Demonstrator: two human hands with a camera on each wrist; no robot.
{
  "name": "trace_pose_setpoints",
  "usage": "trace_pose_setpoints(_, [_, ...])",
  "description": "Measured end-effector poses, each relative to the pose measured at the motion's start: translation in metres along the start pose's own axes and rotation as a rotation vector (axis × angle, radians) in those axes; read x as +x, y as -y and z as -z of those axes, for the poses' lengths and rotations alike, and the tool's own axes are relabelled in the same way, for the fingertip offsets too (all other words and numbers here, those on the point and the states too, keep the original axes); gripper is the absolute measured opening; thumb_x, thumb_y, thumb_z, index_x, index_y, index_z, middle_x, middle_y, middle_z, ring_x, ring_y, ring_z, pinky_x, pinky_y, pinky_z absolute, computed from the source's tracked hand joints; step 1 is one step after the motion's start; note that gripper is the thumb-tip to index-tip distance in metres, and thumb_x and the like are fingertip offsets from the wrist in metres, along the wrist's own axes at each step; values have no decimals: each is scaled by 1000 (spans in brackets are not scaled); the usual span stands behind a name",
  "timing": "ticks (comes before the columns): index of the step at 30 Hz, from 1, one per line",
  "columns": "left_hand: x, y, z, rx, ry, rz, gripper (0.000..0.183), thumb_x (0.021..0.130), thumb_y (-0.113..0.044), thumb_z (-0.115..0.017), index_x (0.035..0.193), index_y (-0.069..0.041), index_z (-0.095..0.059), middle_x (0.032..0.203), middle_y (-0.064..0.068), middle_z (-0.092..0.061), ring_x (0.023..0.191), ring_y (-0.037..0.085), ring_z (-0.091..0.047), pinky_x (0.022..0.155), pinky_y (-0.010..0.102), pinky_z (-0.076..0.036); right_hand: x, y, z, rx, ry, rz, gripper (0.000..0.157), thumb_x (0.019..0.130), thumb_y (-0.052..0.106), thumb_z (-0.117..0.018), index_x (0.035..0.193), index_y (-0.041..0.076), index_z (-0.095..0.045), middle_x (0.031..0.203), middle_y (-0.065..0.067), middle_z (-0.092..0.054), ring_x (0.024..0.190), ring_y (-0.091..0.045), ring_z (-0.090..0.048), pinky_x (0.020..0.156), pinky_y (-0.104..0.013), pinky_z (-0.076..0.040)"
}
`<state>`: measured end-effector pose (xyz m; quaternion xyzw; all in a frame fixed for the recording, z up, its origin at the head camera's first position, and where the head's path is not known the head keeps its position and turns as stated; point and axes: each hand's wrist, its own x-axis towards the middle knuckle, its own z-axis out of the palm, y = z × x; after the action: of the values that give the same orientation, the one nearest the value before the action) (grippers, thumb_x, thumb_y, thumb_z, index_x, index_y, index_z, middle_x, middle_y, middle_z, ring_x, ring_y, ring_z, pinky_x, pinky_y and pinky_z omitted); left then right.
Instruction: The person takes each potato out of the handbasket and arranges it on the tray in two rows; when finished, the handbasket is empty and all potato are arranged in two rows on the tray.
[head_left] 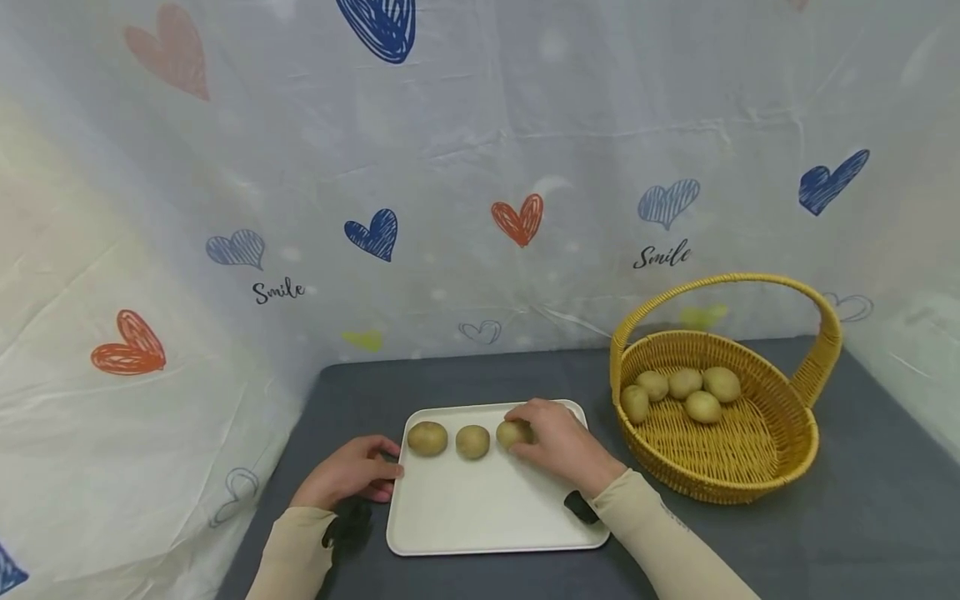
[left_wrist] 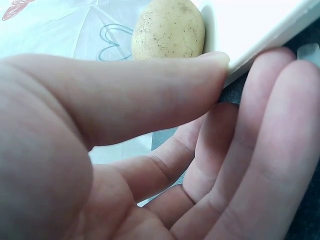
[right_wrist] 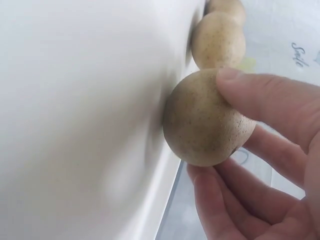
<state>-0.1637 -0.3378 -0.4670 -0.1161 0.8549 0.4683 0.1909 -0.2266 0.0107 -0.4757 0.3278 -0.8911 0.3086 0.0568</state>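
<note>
My right hand (head_left: 561,442) pinches a potato (right_wrist: 202,120) between thumb and fingers at the far right part of the white tray (head_left: 491,521). In the right wrist view the potato is against or just above the tray surface; I cannot tell which. Two more potatoes, one at the far left corner (head_left: 427,439) and one in the middle (head_left: 472,442), lie in a row with it. My left hand (head_left: 352,472) holds the tray's left edge, its thumb (left_wrist: 165,92) at the rim and its fingers beside and below it.
A yellow wicker basket (head_left: 787,442) with a tall handle stands right of the tray, with several potatoes (head_left: 703,407) toward its back left. Both are on a dark grey tabletop (head_left: 480,575). A white curtain with printed hearts hangs behind and at the sides.
</note>
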Motion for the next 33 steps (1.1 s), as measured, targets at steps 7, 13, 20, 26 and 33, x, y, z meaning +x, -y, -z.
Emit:
trace_pose_setpoints(7, [-1,0,2,-3,10,1,44,95,-13,-81,130,4,-63,87,14,-70,69,18,-74,67,37,-67,0,1,0,44,-1,14,40,82,10,-90,120,7,-79,111,-5,-77,103,-20,-72,94,-40,-60])
trace_pose_setpoints(13, [0,-1,2,-1,6,9,45,95,-14,-82,131,4,-63,87,14,-70,69,18,-74,67,37,-67,1,1,1,35,19,-1,41,85,14,-89,125,8,-78,114,-4,-76,106,-20,-72,96,-41,-60])
trace_pose_setpoints(20, [2,1,0,7,-6,24,45,94,-14,-82,131,3,-64,87,14,-70,69,19,-74,67,37,-67,0,-2,1,24,28,5,37,86,12,-87,121,7,-79,112,-4,-77,103,-20,-71,92,-40,-60])
trace_pose_setpoints(26, [3,2,1,11,3,10,46,95,-14,-82,132,4,-63,86,14,-70,69,18,-73,67,37,-67,1,-1,3,24,43,-8,38,85,10,-87,123,7,-79,113,-6,-78,105,-21,-71,93,-41,-60])
trace_pose_setpoints(33, [3,-1,0,18,-3,30,45,95,-15,-82,131,3,-63,87,14,-70,69,18,-74,67,36,-67,0,-1,5,33,63,-20,41,87,12,-88,126,5,-77,115,-7,-77,107,-22,-71,94,-43,-60])
